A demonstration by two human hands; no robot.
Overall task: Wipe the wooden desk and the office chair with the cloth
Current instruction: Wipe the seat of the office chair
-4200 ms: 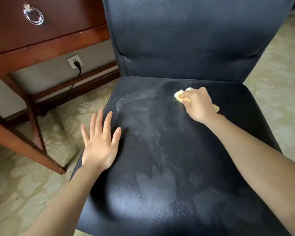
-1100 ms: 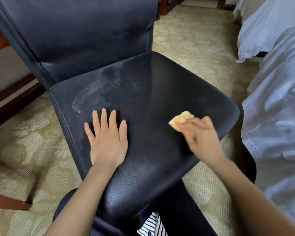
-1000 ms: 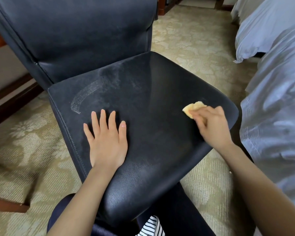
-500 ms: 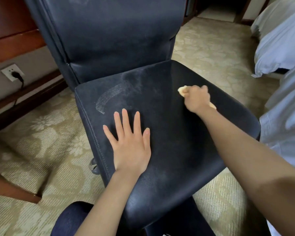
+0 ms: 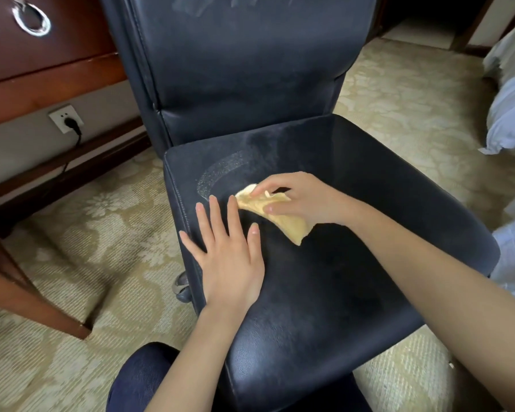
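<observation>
A dark leather office chair (image 5: 354, 278) fills the middle of the view, its seat dusty with a pale curved smear near the back left. My left hand (image 5: 229, 257) lies flat with straight fingers on the seat's left side. My right hand (image 5: 298, 197) pinches a yellow cloth (image 5: 283, 221) just beyond my left fingertips, and the cloth hangs partly unfolded over the seat. The wooden desk (image 5: 48, 69) stands at the upper left, showing a drawer front with a silver ring pull (image 5: 32, 17).
A desk leg (image 5: 36, 301) slants across the patterned carpet (image 5: 81, 233) at left. A wall socket (image 5: 66, 118) with a black plug sits under the desk. A chair caster (image 5: 182, 288) shows below the seat's left edge. White bedding (image 5: 512, 108) lies at right. My knee (image 5: 143, 379) is at the bottom.
My right hand has swept the cloth from the seat's right side leftward to just beyond my left fingertips, and the cloth has opened out. My left hand has stayed flat on the seat.
</observation>
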